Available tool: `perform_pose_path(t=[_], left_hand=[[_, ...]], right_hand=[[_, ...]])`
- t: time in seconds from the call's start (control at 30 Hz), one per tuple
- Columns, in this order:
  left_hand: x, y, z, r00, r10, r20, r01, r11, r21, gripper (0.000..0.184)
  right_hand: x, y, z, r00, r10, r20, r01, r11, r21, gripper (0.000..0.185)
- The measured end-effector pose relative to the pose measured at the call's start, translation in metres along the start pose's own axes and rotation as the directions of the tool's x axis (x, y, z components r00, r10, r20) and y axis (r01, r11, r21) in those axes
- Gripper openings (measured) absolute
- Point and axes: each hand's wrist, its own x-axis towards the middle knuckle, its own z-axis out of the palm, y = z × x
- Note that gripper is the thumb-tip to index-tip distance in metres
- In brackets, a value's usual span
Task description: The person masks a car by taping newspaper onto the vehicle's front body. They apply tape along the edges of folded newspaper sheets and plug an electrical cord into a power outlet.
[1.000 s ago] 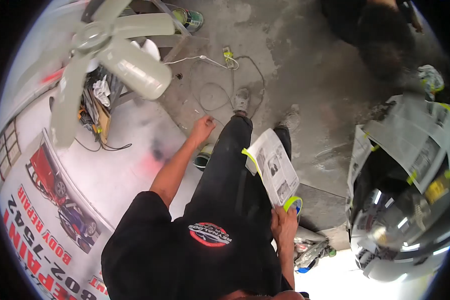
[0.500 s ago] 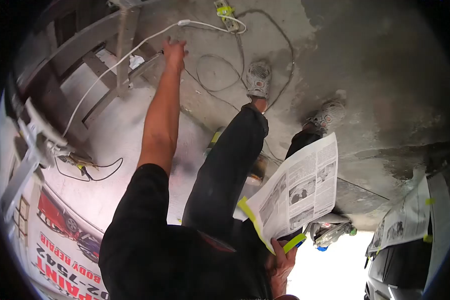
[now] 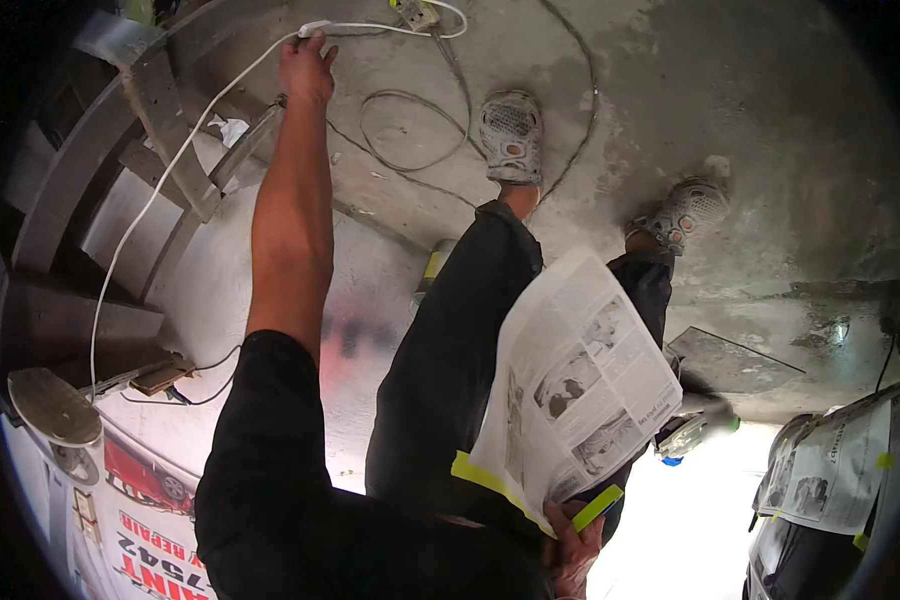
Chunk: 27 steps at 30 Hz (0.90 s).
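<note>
My left hand point(image 3: 308, 72) reaches out at the upper left, its fingers on the inline switch point(image 3: 314, 29) of a white cord point(image 3: 195, 130). At the lower right, my right hand point(image 3: 574, 555) grips a newspaper sheet point(image 3: 585, 375) by its taped edge. A strip of yellow-green masking tape point(image 3: 500, 482) runs along that edge. The same hand holds a roll of the masking tape point(image 3: 598, 508), seen edge-on. The sheet hangs in front of my legs and hides part of them.
A power strip point(image 3: 417, 14) with yellow tape lies on the concrete floor ahead, beside a looped dark cable point(image 3: 410, 168). A wooden frame point(image 3: 175, 150) stands at left, above a printed banner point(image 3: 155, 555). Newspaper is taped over a vehicle point(image 3: 830, 480) at right.
My left hand has moved up and slightly left, from below the white cord to its inline switch. The newspaper has swung left and bent; my right hand still grips it. The view has shifted.
</note>
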Motion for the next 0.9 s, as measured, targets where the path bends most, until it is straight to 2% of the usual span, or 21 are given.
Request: perform_pose_path(t=[0.13, 0.33, 0.37, 0.47, 0.57, 0.73, 0.8, 0.9], left_hand=[[-0.060, 0.009, 0.023, 0.995, 0.042, 0.085, -0.030, 0.990, -0.138, 0.031], [-0.125, 0.022, 0.017, 0.995, -0.091, 0.029, 0.094, 0.981, -0.169, 0.049], [-0.142, 0.027, 0.021, 0.994, -0.081, 0.071, 0.091, 0.984, -0.153, 0.053], [-0.153, 0.023, 0.010, 0.995, -0.053, 0.089, 0.061, 0.995, -0.084, 0.052], [-0.158, 0.022, 0.004, 0.998, -0.069, 0.010, 0.068, 0.995, 0.072, 0.046], [-0.167, 0.029, 0.006, 1.000, 0.014, 0.000, -0.014, 0.991, 0.133, 0.040], [-0.172, 0.048, 0.017, 0.995, -0.044, -0.091, 0.064, 0.968, 0.241, 0.040], [-0.173, 0.056, 0.018, 0.996, -0.057, -0.064, 0.060, 0.997, 0.045, 0.043]], right_hand=[[-0.012, 0.007, -0.004, 1.000, -0.019, -0.011, 0.019, 1.000, 0.005, 0.036], [-0.012, 0.011, -0.006, 0.998, -0.066, -0.014, 0.066, 0.997, 0.047, 0.028], [-0.020, 0.020, -0.012, 0.998, -0.065, -0.017, 0.066, 0.996, 0.067, 0.028], [-0.020, 0.029, -0.009, 0.997, -0.069, -0.029, 0.072, 0.994, 0.083, 0.032], [-0.019, 0.039, -0.014, 0.992, -0.129, -0.007, 0.129, 0.989, 0.077, 0.030], [-0.038, 0.074, 0.012, 0.969, -0.133, -0.207, 0.162, 0.979, 0.126, 0.027], [-0.043, 0.078, 0.014, 0.972, -0.107, -0.210, 0.140, 0.978, 0.151, 0.025], [-0.047, 0.085, 0.016, 0.971, -0.093, -0.219, 0.133, 0.975, 0.177, 0.023]])
